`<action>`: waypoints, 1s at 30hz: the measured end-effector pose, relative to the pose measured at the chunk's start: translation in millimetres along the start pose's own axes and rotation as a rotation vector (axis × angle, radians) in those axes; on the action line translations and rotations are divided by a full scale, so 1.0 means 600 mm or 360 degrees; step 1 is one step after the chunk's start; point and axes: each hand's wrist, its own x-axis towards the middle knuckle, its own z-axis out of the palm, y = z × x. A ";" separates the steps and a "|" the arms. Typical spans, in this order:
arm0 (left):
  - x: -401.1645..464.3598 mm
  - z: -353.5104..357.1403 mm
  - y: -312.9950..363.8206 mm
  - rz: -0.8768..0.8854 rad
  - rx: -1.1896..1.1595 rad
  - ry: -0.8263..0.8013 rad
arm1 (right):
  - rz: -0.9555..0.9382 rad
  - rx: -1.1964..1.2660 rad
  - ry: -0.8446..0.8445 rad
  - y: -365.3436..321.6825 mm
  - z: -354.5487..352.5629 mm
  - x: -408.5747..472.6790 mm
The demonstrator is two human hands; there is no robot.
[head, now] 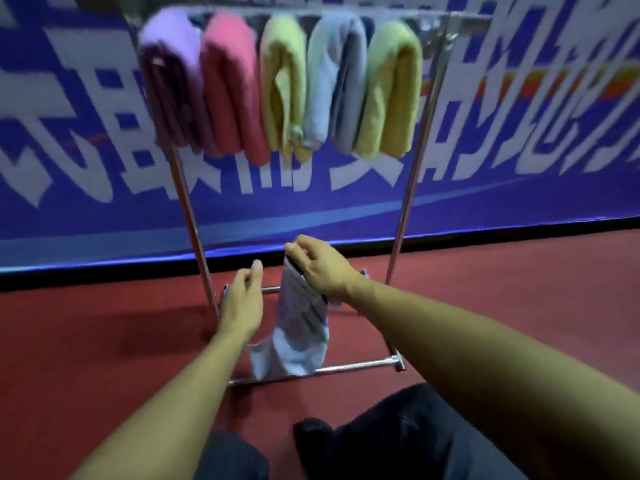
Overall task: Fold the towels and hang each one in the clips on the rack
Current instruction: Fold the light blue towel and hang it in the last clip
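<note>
Red floor (104,341) is carrying a steel rack (401,209) before a blue banner (519,150); five folded towels (284,88) are hanging along its top bar; right hand (323,268) is pinching a pale towel (298,337) dangling to the rack's front base bar; left hand (242,303), grip released, is hovering just beside it.

The red floor (104,341) bears the metal rack (313,370).
</note>
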 end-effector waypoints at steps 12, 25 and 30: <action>-0.163 0.025 0.197 0.0220 -0.0213 -0.0650 | -0.0597 -0.0086 0.0342 -0.229 -0.223 -0.034; -0.221 -0.009 0.241 0.0152 -0.0755 -0.0409 | 0.0436 0.0977 -0.0050 -0.142 -0.164 -0.085; -0.204 -0.051 0.225 0.0013 -0.0752 -0.0435 | 0.0795 0.1211 0.0254 -0.031 -0.097 -0.149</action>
